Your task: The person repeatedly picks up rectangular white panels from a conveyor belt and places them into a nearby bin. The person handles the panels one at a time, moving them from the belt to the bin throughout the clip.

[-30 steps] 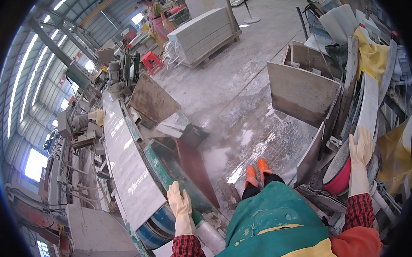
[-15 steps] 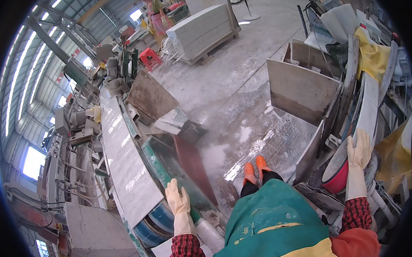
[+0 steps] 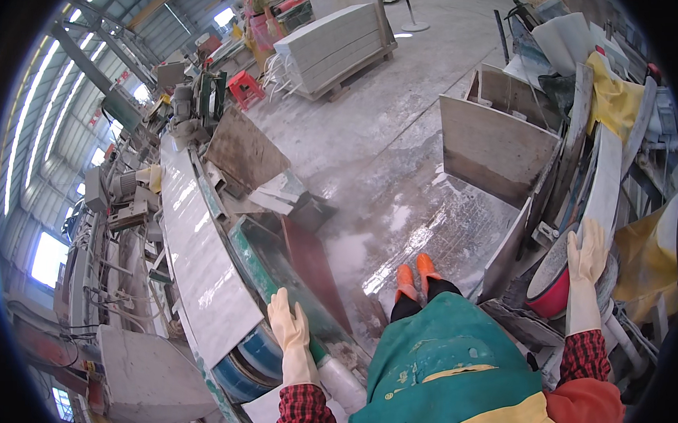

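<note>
Pale rubber gloves cover both of my hands. My left hand [image 3: 288, 326] is open, its fingers stretched out beside a long, glossy white slab [image 3: 204, 258]. That slab lies on a machine line at my left, with blue rollers [image 3: 259, 363] showing at its near end. Nothing is held in that hand; whether it touches the green frame [image 3: 255, 259] below, I cannot tell. At the right, my right hand [image 3: 587, 256] is also open, its fingers extended over the near end of a long pale strip [image 3: 607, 174]. Beside it is a round grey-topped part with a red side [image 3: 551, 296].
Brown boards [image 3: 497, 150] stand upright at the right front. Another board [image 3: 245, 151] leans by the left machine. Farther off are stacked slabs on a pallet [image 3: 335, 49], a red stool [image 3: 244, 89] and another person [image 3: 258, 26]. Wet floor [image 3: 399, 214] lies ahead of my orange boots [image 3: 406, 281].
The view has shifted slightly, and both hands keep nearly the same places and open shape. The distant person has changed posture a little.
</note>
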Demonstrator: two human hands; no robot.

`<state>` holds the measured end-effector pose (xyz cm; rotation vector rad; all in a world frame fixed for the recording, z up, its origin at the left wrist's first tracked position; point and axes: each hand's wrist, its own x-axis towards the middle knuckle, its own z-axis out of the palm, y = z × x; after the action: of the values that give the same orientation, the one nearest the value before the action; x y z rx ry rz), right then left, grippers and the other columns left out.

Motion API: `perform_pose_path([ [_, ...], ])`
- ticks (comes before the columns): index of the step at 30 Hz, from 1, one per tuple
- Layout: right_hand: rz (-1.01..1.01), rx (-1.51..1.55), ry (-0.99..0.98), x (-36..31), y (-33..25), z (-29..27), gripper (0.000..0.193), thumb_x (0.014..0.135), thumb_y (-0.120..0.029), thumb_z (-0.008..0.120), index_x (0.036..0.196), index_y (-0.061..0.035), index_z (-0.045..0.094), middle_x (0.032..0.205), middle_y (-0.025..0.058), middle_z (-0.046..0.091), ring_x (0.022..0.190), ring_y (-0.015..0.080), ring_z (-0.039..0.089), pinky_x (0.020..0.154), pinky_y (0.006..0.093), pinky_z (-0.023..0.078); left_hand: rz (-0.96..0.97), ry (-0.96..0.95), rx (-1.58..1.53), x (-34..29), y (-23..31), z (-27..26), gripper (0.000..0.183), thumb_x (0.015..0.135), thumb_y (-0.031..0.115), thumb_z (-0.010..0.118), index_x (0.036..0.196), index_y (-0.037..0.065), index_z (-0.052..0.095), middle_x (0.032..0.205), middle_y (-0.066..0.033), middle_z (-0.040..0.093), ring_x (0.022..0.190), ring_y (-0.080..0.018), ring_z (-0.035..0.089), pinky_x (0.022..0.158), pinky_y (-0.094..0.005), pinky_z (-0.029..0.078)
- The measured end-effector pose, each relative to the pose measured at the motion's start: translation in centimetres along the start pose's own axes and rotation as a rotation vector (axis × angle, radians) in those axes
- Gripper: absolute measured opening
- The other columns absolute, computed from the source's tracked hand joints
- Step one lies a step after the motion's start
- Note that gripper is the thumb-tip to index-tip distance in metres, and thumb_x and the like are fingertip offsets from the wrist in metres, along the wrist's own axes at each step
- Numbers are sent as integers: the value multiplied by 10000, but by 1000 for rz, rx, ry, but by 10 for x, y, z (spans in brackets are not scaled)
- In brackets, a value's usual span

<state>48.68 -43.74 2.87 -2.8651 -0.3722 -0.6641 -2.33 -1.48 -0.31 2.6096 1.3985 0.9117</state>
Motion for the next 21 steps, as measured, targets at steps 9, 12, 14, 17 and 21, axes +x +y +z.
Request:
perform_pose_path([
  [9, -30, 39, 27, -7, -1, 0, 624, 840, -344, 693, 1404, -145, 515, 1444, 119, 506, 1359, 302, 441, 1077, 476, 383, -56, -32, -29, 0, 1, -5, 470, 897, 93, 613, 1354, 15, 528, 1344, -235, 566, 1295, -431, 468, 1117, -475, 334],
  [12, -31, 77, -37, -3, 7, 5, 669, 821, -347, 712, 1417, -130, 498, 1473, 136, 472, 1387, 315, 400, 1123, 455, 346, -87, -42, -40, -1, 2, -5, 462, 909, 106, 608, 1357, 20, 534, 1354, -224, 568, 1316, -417, 464, 1136, -464, 320],
  [14, -21, 106, -94, 1, 9, 5, 705, 806, -340, 728, 1430, -124, 481, 1496, 148, 441, 1409, 324, 364, 1154, 439, 314, -91, -32, -44, -1, 3, -5, 453, 909, 104, 608, 1349, 18, 542, 1350, -224, 571, 1313, -415, 467, 1134, -460, 324],
  [17, 20, 115, -169, 7, 7, 4, 756, 783, -320, 751, 1449, -123, 453, 1523, 162, 398, 1433, 336, 319, 1182, 428, 277, -91, -22, -61, -1, 3, -7, 438, 909, 100, 609, 1336, 17, 553, 1342, -225, 576, 1304, -414, 474, 1121, -454, 338],
  [21, 91, 85, -221, 6, -3, -5, 793, 762, -299, 770, 1463, -141, 433, 1534, 175, 375, 1441, 355, 295, 1187, 434, 267, -104, -23, -82, 2, 6, -11, 429, 906, 96, 615, 1325, 19, 563, 1333, -227, 580, 1289, -418, 482, 1097, -455, 363],
])
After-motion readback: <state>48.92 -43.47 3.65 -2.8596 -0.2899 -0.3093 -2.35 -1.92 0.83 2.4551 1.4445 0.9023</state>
